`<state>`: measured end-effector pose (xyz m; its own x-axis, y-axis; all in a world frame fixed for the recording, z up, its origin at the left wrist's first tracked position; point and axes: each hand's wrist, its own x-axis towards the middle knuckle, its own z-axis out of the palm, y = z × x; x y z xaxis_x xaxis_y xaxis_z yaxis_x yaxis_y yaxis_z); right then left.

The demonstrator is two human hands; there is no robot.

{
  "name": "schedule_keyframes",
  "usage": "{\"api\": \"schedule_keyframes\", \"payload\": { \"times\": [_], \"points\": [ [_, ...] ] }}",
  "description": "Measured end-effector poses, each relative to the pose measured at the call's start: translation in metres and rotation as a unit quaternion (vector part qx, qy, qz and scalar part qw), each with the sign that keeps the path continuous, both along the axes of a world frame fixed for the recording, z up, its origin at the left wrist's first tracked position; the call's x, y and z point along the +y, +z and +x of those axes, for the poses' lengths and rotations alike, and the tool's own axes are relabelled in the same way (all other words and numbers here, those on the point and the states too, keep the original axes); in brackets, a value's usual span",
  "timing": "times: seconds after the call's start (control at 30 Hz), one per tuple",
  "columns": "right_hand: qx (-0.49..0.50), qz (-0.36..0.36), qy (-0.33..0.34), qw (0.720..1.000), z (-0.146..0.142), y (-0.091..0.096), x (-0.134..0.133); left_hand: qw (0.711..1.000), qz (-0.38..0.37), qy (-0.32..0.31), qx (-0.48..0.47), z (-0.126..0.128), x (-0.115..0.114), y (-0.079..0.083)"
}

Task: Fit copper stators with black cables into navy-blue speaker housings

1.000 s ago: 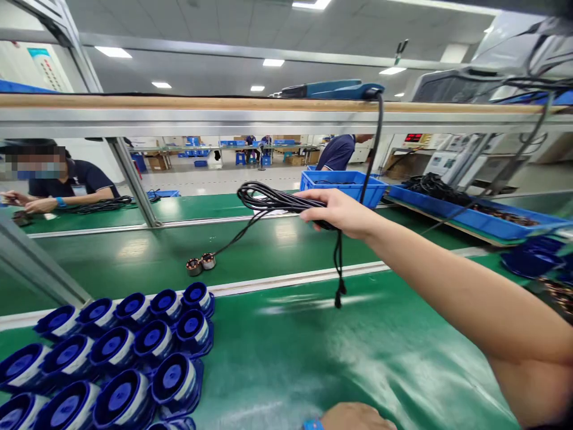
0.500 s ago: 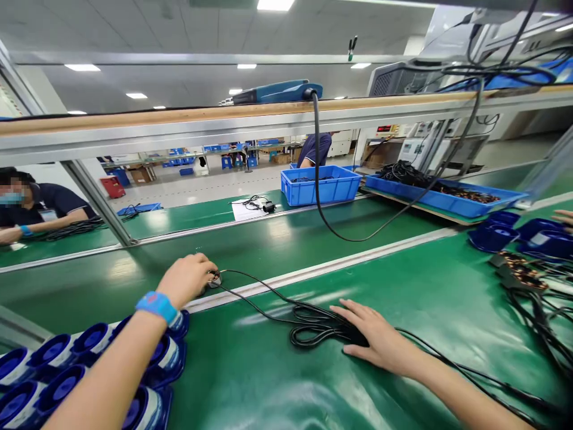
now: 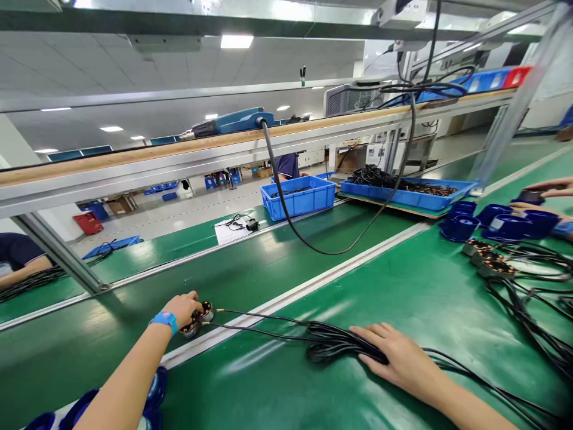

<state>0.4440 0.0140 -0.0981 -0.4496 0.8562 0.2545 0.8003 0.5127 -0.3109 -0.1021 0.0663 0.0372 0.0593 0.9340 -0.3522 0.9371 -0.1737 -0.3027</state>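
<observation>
My left hand (image 3: 182,308), with a blue wristband, is closed over two small round copper-wound coil parts (image 3: 201,315) at the edge of the conveyor belt. Thin black wires run from those parts to a black cable bundle (image 3: 333,345) lying on the green bench. My right hand (image 3: 396,358) lies flat on that bundle, fingers stretched out and pressing it down. More black cable trails off to the right past my right forearm.
Blue round housings (image 3: 461,226) and loose coil parts with cables (image 3: 487,263) lie at the right, where another person's hands (image 3: 548,191) work. Blue bins (image 3: 299,197) sit beyond the belt. A blue power tool (image 3: 233,123) rests on the overhead shelf, cord hanging. Blue housings (image 3: 154,391) sit near left.
The right hand brought the raised cable bundle down onto the bench and flattened on it. The left hand reached out and closed over the two coil parts. The view has swung right.
</observation>
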Motion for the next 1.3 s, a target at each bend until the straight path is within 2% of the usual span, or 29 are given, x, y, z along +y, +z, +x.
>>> {"api": "schedule_keyframes", "payload": {
  "times": [0.2, 0.37, 0.43, 0.53, 0.67, 0.77, 0.83, 0.87, 0.93, 1.03, 1.1, 1.17, 1.23, 1.3],
  "points": [
    [-0.005, 0.023, -0.05, 0.998, 0.07, -0.005, -0.002, 0.999, -0.001, -0.04, 0.015, 0.039, -0.005, 0.013],
    [-0.054, 0.031, -0.123, 0.99, 0.145, -0.003, 0.003, 0.996, 0.029, -0.076, -0.046, 0.106, -0.027, 0.023],
    [-0.092, 0.041, -0.157, 0.982, 0.169, -0.002, 0.007, 0.993, 0.036, -0.074, -0.087, 0.134, -0.045, 0.017],
    [-0.142, 0.063, -0.195, 0.968, 0.189, -0.004, 0.012, 0.986, 0.031, -0.057, -0.157, 0.163, -0.084, -0.003],
    [-0.192, 0.089, -0.195, 0.958, 0.191, -0.007, 0.013, 0.971, 0.011, -0.022, -0.24, 0.169, -0.141, -0.035],
    [-0.184, 0.13, -0.182, 0.957, 0.166, 0.008, 0.008, 0.961, 0.029, 0.006, -0.276, 0.162, -0.175, -0.049],
    [-0.108, 0.135, -0.13, 0.976, 0.131, 0.028, 0.0, 0.947, 0.094, -0.001, -0.307, 0.162, -0.193, -0.054],
    [-0.047, 0.12, -0.083, 0.988, 0.107, 0.039, -0.006, 0.935, 0.145, -0.016, -0.323, 0.164, -0.201, -0.056],
    [0.077, 0.048, 0.028, 0.995, 0.052, 0.061, -0.022, 0.903, 0.25, -0.065, -0.344, 0.173, -0.215, -0.062],
    [0.166, -0.091, 0.211, 0.959, -0.036, 0.079, -0.046, 0.873, 0.332, -0.124, -0.334, 0.19, -0.231, -0.075],
    [0.176, -0.133, 0.284, 0.933, -0.084, 0.08, -0.053, 0.87, 0.342, -0.134, -0.327, 0.197, -0.236, -0.084],
    [0.16, -0.164, 0.312, 0.922, -0.116, 0.074, -0.053, 0.873, 0.337, -0.128, -0.329, 0.199, -0.239, -0.092],
    [0.142, -0.217, 0.31, 0.914, -0.133, 0.065, -0.05, 0.873, 0.327, -0.126, -0.341, 0.196, -0.239, -0.096],
    [0.158, -0.304, 0.286, 0.895, -0.139, 0.054, -0.048, 0.866, 0.319, -0.132, -0.362, 0.193, -0.239, -0.098]
  ]
}}
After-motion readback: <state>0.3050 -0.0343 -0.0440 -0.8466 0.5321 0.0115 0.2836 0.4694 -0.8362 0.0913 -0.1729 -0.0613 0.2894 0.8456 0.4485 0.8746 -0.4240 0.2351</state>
